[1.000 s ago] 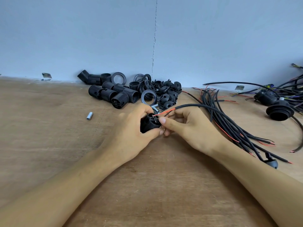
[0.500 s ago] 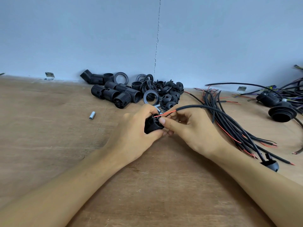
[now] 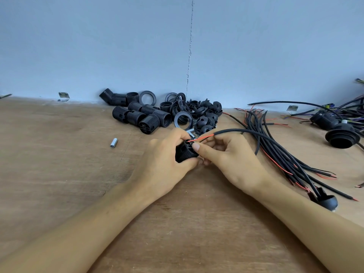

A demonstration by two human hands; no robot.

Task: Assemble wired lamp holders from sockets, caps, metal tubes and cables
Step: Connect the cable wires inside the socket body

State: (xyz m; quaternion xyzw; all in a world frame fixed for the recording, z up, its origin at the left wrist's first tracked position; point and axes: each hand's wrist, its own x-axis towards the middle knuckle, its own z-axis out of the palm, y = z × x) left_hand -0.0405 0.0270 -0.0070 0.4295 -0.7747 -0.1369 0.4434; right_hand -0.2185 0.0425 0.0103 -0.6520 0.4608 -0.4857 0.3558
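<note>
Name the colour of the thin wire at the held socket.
The wire is red, best seen in the head view.

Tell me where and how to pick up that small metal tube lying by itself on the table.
Pinch the metal tube across its round sides at mid-length, coming down from above. It lies flat on its side on the table, apart from the other parts, so both flanks are free, while its ends face sideways and probably offer little purchase.

The left grip (image 3: 163, 164) hides most of the black socket (image 3: 186, 152). Where the red wire (image 3: 202, 138) ends by the right grip (image 3: 232, 160) is too small to tell. Far cables (image 3: 350, 109) run off the right edge. The right arm (image 3: 291, 207) covers part of a cap (image 3: 326, 201).
</note>
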